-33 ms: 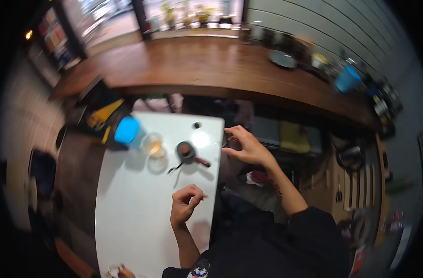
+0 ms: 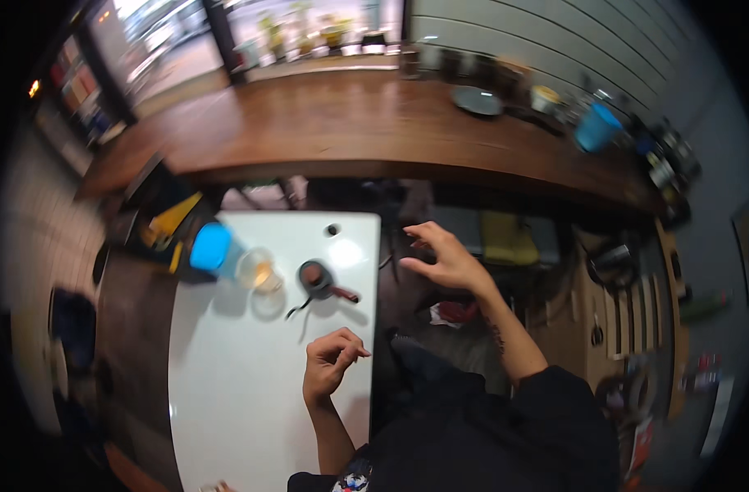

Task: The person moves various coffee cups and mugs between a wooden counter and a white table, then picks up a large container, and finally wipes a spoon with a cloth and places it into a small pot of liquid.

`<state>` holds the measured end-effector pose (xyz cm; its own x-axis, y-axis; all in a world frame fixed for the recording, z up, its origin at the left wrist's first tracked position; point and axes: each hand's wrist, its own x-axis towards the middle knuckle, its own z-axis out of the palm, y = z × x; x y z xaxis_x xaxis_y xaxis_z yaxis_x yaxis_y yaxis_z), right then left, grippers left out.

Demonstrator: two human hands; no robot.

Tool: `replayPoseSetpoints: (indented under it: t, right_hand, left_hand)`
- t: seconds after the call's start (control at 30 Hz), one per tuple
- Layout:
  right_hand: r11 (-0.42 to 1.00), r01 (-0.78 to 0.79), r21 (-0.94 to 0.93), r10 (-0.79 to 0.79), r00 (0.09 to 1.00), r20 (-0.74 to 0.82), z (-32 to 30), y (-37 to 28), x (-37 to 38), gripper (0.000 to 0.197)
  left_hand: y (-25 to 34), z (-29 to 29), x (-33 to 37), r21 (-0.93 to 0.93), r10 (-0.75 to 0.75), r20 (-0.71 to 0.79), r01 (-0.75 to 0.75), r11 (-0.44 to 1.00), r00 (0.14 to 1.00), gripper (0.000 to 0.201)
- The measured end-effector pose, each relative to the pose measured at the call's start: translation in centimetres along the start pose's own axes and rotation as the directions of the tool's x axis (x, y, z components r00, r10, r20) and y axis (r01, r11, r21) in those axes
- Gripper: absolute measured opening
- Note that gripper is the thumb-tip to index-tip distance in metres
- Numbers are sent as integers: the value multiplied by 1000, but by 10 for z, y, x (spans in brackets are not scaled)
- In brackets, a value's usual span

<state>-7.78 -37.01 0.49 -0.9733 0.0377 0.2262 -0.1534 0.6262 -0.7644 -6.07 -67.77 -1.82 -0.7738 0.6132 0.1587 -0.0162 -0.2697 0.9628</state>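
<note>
So, the right hand [image 2: 450,261] is spread wide and empty just off the white table's [image 2: 235,369] edge, while the left [image 2: 325,371] is loosely curled (can't tell if it's gripping anything) near the dark gooseneck kettle [image 2: 317,288], which sits on the tabletop beside a glass vessel [image 2: 258,269].

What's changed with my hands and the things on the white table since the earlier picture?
The whole view shifted slightly, putting the white table further left in the picture. Against it, your right hand now sits a little further beyond its right edge, and your left hand nearer that edge. I see nothing grasped or released. The small dark pot and blue-topped container kept their places.
</note>
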Motion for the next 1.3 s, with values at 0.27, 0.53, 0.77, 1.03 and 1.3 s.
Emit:
replayPoseSetpoints:
  t: [0.27,0.53,0.77,1.03,1.3]
  right_hand:
    - [980,-191,57,156,563,-812,-258,121,-103,40]
    - [824,-564,-48,64,176,-982,-501,282,-49,90]
    - [802,-393,-449,-244,471,-848,-572,377,9,89]
    - [697,-281,-660,-519,437,-734,-506,198,-14,59]
    - [865,501,-7,-474,814,-335,-264,3,87,79]
  left_hand:
    - [-33,128,113,61,-118,246,106,992,962,22]
    - [-89,186,167,-22,-260,113,264,964,959,21]
    - [-90,231,210,103,-238,-35,240,965,971,25]
    - [-42,191,190,310,-107,-295,201,929,949,27]
    - [45,111,130,463,304,-672,63,884,676,25]
